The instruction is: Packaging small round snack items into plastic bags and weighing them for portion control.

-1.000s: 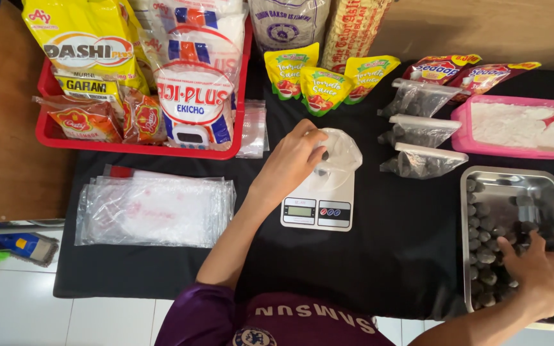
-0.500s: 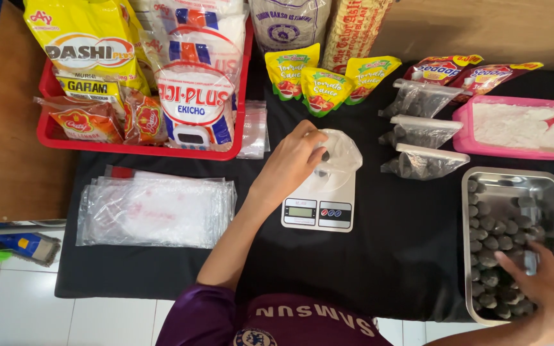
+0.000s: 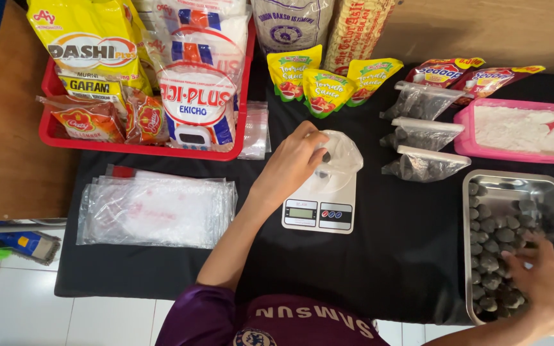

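The left hand (image 3: 292, 161) pinches the rim of a clear plastic bag (image 3: 336, 160) standing on the white kitchen scale (image 3: 319, 208). The right hand (image 3: 540, 282) lies spread, fingers apart, over dark balls (image 3: 490, 247) in the steel tray (image 3: 514, 181), near the table's edge. Beyond it lie three filled bags (image 3: 421, 131); between the hands the black cloth (image 3: 392, 250) lies bare.

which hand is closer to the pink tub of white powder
Right. The right hand is in the metal tray just below the pink tub; the left hand holds the clear bag on the scale, farther left.
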